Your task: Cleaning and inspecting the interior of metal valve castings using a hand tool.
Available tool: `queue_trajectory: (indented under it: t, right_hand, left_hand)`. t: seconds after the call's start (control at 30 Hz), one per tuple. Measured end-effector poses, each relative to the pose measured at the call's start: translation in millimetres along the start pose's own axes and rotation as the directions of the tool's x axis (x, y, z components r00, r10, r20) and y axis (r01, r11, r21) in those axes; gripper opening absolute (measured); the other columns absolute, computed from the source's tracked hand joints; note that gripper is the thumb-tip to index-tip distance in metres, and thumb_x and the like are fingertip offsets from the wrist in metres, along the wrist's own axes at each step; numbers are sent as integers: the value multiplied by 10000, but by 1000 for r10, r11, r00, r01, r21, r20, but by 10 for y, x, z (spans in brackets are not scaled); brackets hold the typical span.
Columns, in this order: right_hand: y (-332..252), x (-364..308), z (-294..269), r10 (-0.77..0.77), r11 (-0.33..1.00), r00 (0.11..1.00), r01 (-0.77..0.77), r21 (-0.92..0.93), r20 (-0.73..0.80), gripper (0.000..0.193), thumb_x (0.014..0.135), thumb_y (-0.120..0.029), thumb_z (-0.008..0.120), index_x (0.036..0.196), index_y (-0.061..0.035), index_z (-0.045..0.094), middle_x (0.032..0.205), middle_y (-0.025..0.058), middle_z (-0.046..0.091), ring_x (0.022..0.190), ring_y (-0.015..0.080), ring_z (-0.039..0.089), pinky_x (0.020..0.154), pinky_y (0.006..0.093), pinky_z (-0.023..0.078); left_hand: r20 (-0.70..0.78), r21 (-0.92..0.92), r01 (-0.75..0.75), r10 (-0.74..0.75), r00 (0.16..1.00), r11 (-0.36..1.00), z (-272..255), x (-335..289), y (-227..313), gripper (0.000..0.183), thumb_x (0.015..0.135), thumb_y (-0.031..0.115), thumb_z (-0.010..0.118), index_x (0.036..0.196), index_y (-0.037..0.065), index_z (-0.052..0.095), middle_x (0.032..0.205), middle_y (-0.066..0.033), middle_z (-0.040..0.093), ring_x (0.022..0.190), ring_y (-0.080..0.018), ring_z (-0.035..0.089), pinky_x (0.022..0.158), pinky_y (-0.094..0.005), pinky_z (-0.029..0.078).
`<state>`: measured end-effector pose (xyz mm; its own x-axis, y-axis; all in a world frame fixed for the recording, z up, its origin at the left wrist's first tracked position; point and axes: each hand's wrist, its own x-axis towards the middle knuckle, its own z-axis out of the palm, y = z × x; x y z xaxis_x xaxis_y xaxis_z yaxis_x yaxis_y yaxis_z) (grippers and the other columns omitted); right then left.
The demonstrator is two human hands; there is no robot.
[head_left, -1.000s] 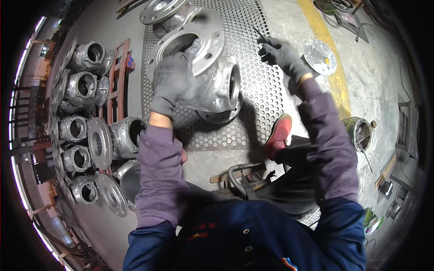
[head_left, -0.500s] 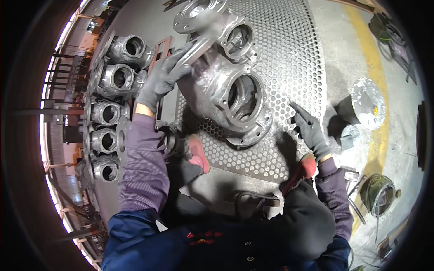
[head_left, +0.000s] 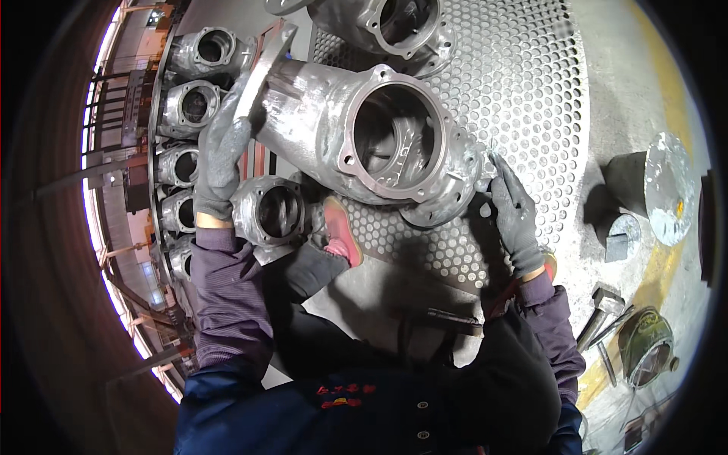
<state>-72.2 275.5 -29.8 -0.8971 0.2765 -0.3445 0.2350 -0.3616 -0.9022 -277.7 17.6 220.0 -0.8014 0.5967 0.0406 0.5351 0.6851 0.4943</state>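
You're likely steadying the pipe over the left edge of the perforated plate. Your left hand touches its left rim; your right hand is beside the lower rim. Whether either grips, I cannot tell. Turning it needs firm support.

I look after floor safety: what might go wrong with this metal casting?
The casting might slip or tip: the left hand is against its upper flange, and a red shoe is close by. The right hand, near the lower flange, could be pinched if it shifts. It might also knock the second casting just beyond.
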Motion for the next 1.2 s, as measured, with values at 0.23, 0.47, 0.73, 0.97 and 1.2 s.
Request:
queue_trajectory:
  t: [0.23, 0.47, 0.73, 0.97, 1.2]
  right_hand:
    - [165, 397, 100, -496, 825, 865, 442, -351, -77, 420, 941, -137, 526, 1312, 48, 458, 1074, 176, 629, 874, 231, 636, 791, 313, 494]
    - [178, 451, 300, -340, 877, 940, 319, -359, 4, 352, 903, -141, 546, 1222, 8, 549, 1150, 198, 603, 1061, 310, 581, 938, 358, 429]
    - [154, 310, 554, -409, 867, 910, 411, -281, 67, 287, 886, -62, 522, 1134, 73, 576, 1190, 246, 568, 1090, 361, 556, 939, 382, 429]
    - [279, 307, 655, -592, 626, 785, 590, -510, 182, 235, 936, -52, 487, 1129, 58, 562, 928, 62, 581, 808, 116, 536, 721, 276, 442]
    - [161, 475, 710, -502, 729, 845, 528, -436, 184, 331, 952, -95, 494, 1242, 60, 523, 1009, 48, 570, 776, 83, 515, 720, 227, 446]
  left_hand:
    - [-113, 178, 68, -48, 992, 982, -159, -579, -529, 573, 974, 402, 367, 1323, -47, 437, 1297, -161, 517, 1194, -243, 503, 1007, -352, 396]
    - [49, -142, 386, -383, 923, 912, -357, -808, -489, 561, 973, 419, 430, 1348, 2, 410, 1297, -108, 512, 1138, -211, 531, 967, -335, 436]
    - [-182, -336, 359, -434, 882, 871, -339, -1114, -851, 352, 982, 249, 436, 1178, -14, 563, 1104, -84, 599, 1009, -170, 563, 895, -314, 455]
    - [-29, -530, 452, -548, 836, 717, -341, -1175, -1000, 428, 990, 318, 417, 1256, -8, 497, 1189, -62, 561, 1051, -161, 551, 907, -310, 456]
    - [-138, -636, 455, -673, 727, 623, -291, -1145, -1061, 468, 1000, 316, 370, 1334, -6, 438, 1319, -91, 493, 1208, -193, 468, 1051, -325, 344]
